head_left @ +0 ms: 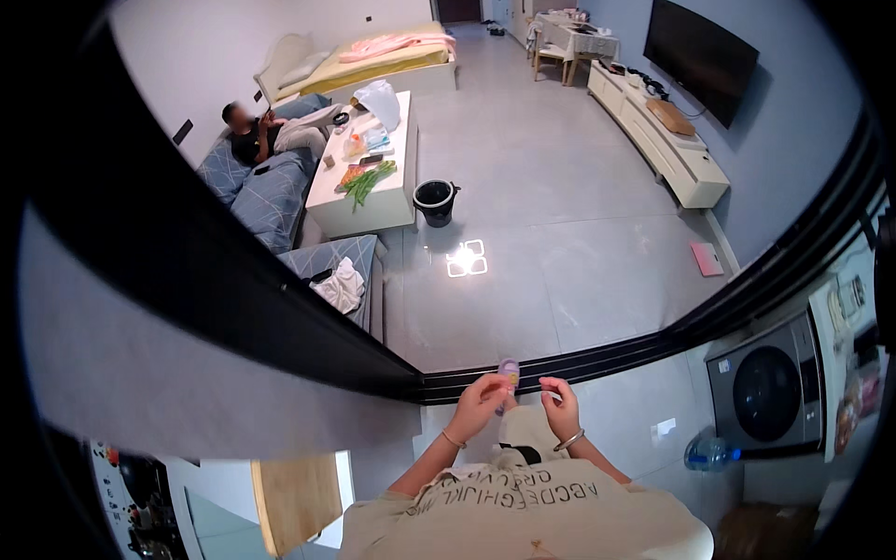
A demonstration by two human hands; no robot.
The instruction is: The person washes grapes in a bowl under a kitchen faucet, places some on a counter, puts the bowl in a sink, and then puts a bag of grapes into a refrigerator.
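Note:
My left hand (480, 407) and my right hand (561, 411) are raised in front of my body, a short gap between them. Nothing shows in either hand; the fingers are loosely bent, with thumbs apart from fingers. Each wrist wears a bracelet. Below the hands, one foot in a purple slipper (509, 370) is at the black sliding-door track (597, 371) on the floor. The other foot is hidden.
Ahead, a black bucket (435, 203) stands beside a white coffee table (378, 217) bearing green vegetables (371, 183) and bags. A person (266, 140) reclines on the blue sofa (271, 201). At right are a washing machine (767, 397), a water jug (709, 455) and a TV cabinet (658, 140).

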